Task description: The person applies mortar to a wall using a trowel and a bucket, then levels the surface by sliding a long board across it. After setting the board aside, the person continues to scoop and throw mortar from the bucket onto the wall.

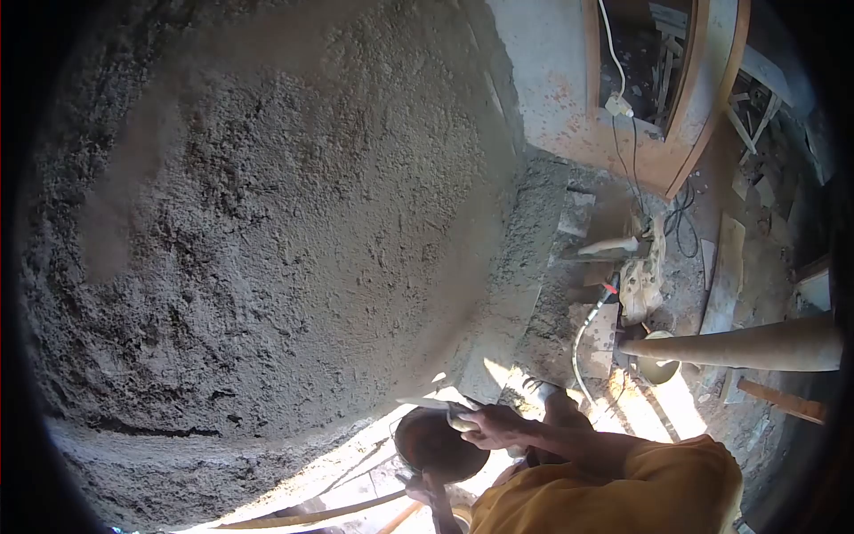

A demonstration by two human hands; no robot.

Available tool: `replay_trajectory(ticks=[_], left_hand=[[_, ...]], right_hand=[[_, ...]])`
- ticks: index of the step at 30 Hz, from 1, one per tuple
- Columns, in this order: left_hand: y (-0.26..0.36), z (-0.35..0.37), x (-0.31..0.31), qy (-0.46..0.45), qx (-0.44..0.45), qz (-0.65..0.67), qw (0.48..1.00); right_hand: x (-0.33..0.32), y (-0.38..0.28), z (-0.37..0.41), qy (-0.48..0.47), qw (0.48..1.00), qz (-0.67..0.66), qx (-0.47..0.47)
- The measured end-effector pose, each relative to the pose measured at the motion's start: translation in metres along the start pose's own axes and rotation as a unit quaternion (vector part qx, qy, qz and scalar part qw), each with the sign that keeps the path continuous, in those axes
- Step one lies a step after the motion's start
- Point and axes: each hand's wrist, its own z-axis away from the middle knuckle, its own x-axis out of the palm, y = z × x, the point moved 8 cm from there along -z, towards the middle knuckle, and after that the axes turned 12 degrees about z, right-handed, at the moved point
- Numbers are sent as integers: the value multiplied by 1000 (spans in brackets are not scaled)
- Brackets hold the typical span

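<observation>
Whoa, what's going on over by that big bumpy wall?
Someone in a yellow shirt is working beside a big, rough grey wall. The right hand holds what looks like a flat metal trowel, its blade by the edge of a dark round bowl. The left hand is at the bowl's rim, but its grip is hard to see.

The right arm leaves a yellow sleeve (685,472) and crosses in front of the torso toward the left, forearm (578,442) nearly level; the right hand (489,426) is curled in a grip. The left hand (424,489) sits lower, near the forearm's dark edge of view, its fingers too dim to read.
</observation>
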Motion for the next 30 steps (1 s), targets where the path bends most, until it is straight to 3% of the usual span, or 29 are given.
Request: replay_trajectory(ticks=[2, 5, 7, 9, 10, 11, 12, 13, 15, 16, 19, 20, 22, 25, 28, 29, 30], left_hand=[[-2, -15, 13, -19, -2, -69, 997], [115, -43, 3, -88, 98, 44, 990], [154, -61, 15, -129, 145, 117, 974], [181, -82, 25, -151, 212, 113, 959], [184, -93, 20, -136, 210, 88, 964], [190, -101, 18, -121, 206, 67, 969], [199, -106, 4, -128, 148, 172, 966], [212, -109, -6, -135, 152, 185, 961], [249, -107, -32, -94, 229, 193, 949], [271, -102, -56, -59, 254, 229, 938], [270, -105, -70, -73, 216, 198, 953], [266, -105, -71, -77, 212, 215, 950], [244, -104, -74, -79, 195, 245, 947], [232, -100, -86, -51, 220, 303, 926], [232, -90, -113, -23, 237, 355, 904], [230, -92, -116, -4, 253, 389, 886], [231, -92, -121, -24, 226, 402, 887]], right_hand=[[50, 52, 3, -92, 993, 79, 11], [31, 42, -2, -150, 965, 206, 66], [36, 15, -16, -40, 971, 237, 21], [69, -4, -1, -13, 929, 359, -88], [63, -12, 11, -17, 927, 364, -88], [46, -21, 19, -83, 922, 373, -62], [10, -43, 28, -31, 927, 372, -41], [-13, -58, 37, 18, 930, 368, -18], [-5, -23, 14, 97, 912, 397, 30], [15, -16, 13, 63, 908, 413, -6], [-24, -101, 52, 13, 924, 382, 10], [-36, -105, 56, 106, 924, 366, 9], [-24, -69, 37, 129, 903, 404, 70], [-18, -97, 43, 11, 930, 361, 71], [-62, -147, 54, 102, 954, 264, 99], [-58, -106, 39, 98, 957, 224, 153], [-57, -77, 27, 92, 963, 216, 134]])
